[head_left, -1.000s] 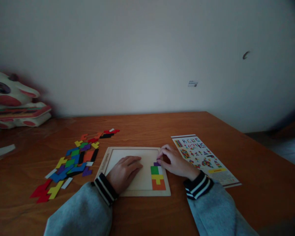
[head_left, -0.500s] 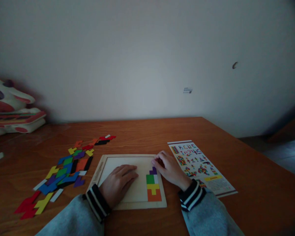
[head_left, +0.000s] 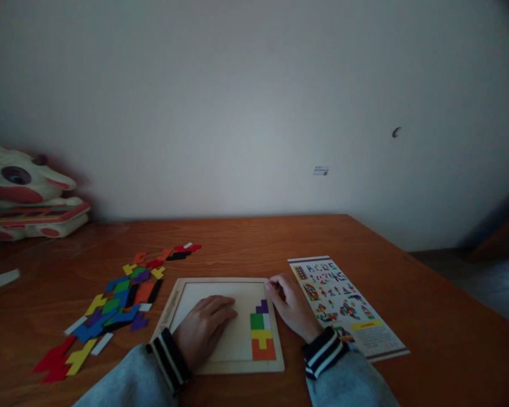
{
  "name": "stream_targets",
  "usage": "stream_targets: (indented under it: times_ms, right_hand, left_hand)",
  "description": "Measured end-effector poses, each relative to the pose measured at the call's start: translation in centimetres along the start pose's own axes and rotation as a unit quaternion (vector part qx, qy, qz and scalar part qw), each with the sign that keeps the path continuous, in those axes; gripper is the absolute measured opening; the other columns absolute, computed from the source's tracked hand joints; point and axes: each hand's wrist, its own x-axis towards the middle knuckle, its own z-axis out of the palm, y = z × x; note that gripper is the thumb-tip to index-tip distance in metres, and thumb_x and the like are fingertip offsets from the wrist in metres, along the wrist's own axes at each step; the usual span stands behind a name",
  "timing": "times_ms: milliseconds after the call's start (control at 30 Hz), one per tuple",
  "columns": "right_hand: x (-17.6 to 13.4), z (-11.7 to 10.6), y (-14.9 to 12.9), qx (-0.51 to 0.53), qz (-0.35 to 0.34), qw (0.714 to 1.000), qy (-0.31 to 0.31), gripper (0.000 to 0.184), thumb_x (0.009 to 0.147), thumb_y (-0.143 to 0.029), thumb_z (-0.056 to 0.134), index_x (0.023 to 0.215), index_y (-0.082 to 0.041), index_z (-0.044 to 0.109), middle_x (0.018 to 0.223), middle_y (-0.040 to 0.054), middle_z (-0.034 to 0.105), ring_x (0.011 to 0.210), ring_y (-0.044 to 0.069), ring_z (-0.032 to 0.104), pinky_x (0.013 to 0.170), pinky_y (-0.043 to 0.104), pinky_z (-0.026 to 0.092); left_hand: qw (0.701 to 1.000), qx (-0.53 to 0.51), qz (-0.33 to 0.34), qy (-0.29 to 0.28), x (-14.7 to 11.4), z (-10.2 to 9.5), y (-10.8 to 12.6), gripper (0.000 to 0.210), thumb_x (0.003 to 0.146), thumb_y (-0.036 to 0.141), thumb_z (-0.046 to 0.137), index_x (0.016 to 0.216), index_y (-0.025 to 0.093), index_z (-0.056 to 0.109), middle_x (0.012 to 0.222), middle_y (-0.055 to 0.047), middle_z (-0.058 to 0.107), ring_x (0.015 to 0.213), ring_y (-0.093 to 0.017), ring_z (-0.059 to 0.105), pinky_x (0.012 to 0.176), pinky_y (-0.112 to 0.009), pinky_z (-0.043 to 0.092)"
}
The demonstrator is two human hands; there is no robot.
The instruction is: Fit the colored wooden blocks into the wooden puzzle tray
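A shallow wooden puzzle tray (head_left: 237, 368) lies in front of me. My left hand (head_left: 206, 328) rests palm down across its bare inner board, fingers stretched out. At the tray's upper right corner, my right hand (head_left: 292, 305) has thumb and fingers drawn together by the rim; whatever they may hold is hidden. Flat pieces are fitted along the right side inside the tray: a purple piece (head_left: 262, 307) just below my right fingertips, then a green piece (head_left: 257, 321) beside a white piece (head_left: 267, 321), a yellow piece (head_left: 262, 337) and an orange piece (head_left: 263, 351).
Left of the tray, several loose coloured puzzle pieces (head_left: 111, 306) are spread over the wooden table (head_left: 254, 243). A printed pattern sheet (head_left: 375, 336) lies to the right. A cow-shaped toy keyboard (head_left: 38, 215) stands at the far left, near the wall (head_left: 237, 113).
The whole view has tilted up slightly, so everything sits lower in the picture. My right fingers have shifted a little from above the purple piece toward the rim. My left hand stays put.
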Motion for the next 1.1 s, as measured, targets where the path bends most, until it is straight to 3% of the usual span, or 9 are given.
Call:
stream_targets:
  times_ms: [333, 533, 667, 767, 900, 1000, 1100]
  right_hand:
    - [-0.5, 0.3, 1.2, 0.022, 0.055, 0.997, -0.054, 0.031, 0.096, -0.049, 0.041, 0.095, -0.022, 0.058, 0.079, 0.0030, 0.066, 0.070, 0.019, 0.061, 0.066, 0.031, 0.046]
    - [-0.4, 0.1, 1.6, 0.043, 0.066, 0.994, -0.075, 0.035, 0.095, -0.051, 0.040, 0.097, -0.023, 0.061, 0.088, 0.0056, 0.071, 0.083, 0.022, 0.066, 0.072, 0.031, 0.050]
    - [-0.5, -0.1, 1.6, 0.030, 0.080, 0.994, -0.062, 0.035, 0.093, -0.053, 0.042, 0.096, -0.023, 0.061, 0.089, 0.0058, 0.072, 0.085, 0.023, 0.067, 0.071, 0.030, 0.052]
    - [-0.5, -0.2, 1.8, 0.029, 0.080, 0.994, -0.062, 0.036, 0.092, -0.053, 0.043, 0.098, -0.024, 0.063, 0.090, 0.0063, 0.072, 0.086, 0.023, 0.067, 0.070, 0.030, 0.052]
    - [-0.4, -0.1, 2.3, 0.031, 0.083, 0.995, -0.051, 0.036, 0.091, -0.054, 0.045, 0.097, -0.024, 0.063, 0.090, 0.0060, 0.072, 0.085, 0.023, 0.067, 0.073, 0.030, 0.052]
    - [-0.4, 0.0, 2.5, 0.029, 0.087, 0.995, -0.050, 0.036, 0.090, -0.055, 0.045, 0.097, -0.023, 0.062, 0.089, 0.0052, 0.071, 0.083, 0.022, 0.067, 0.074, 0.030, 0.052]
    - [-0.3, 0.0, 2.3, 0.022, 0.091, 0.994, -0.052, 0.037, 0.091, -0.055, 0.044, 0.097, -0.023, 0.060, 0.084, 0.0044, 0.070, 0.079, 0.021, 0.065, 0.072, 0.030, 0.051]
  left_hand:
    - [1.000, 0.010, -0.014, 0.013, 0.1, -0.5, 1.1, 0.023, 0.095, 0.019, 0.045, 0.101, 0.021, 0.067, 0.115, -0.008, 0.067, 0.105, -0.023, 0.061, 0.091, -0.039, 0.052]
    - [0.999, 0.036, -0.033, 0.024, 0.3, -0.8, 1.4, 0.023, 0.091, 0.015, 0.049, 0.106, 0.020, 0.065, 0.116, -0.007, 0.066, 0.104, -0.023, 0.062, 0.090, -0.039, 0.053]
    - [0.990, 0.093, -0.080, 0.073, 0.0, -3.3, -0.5, 0.027, 0.091, 0.014, 0.047, 0.109, 0.021, 0.065, 0.107, -0.007, 0.069, 0.097, -0.022, 0.064, 0.085, -0.037, 0.054]
    - [0.983, 0.120, -0.113, 0.075, -2.3, -6.9, -2.9, 0.024, 0.093, 0.018, 0.046, 0.106, 0.019, 0.066, 0.096, -0.007, 0.071, 0.087, -0.019, 0.067, 0.079, -0.032, 0.055]
    - [0.981, 0.155, -0.115, 0.034, -7.9, -11.0, -5.5, 0.021, 0.093, 0.024, 0.050, 0.104, 0.019, 0.067, 0.094, -0.008, 0.072, 0.087, -0.020, 0.068, 0.077, -0.031, 0.055]
    - [0.985, 0.151, -0.086, -0.019, -11.4, -12.1, -6.8, 0.027, 0.093, 0.028, 0.054, 0.118, 0.023, 0.063, 0.101, -0.007, 0.072, 0.092, -0.020, 0.068, 0.083, -0.033, 0.054]
    - [0.983, 0.175, -0.047, -0.008, -12.9, -11.7, -7.9, 0.027, 0.093, 0.028, 0.055, 0.118, 0.026, 0.064, 0.108, -0.006, 0.072, 0.101, -0.021, 0.066, 0.088, -0.034, 0.053]
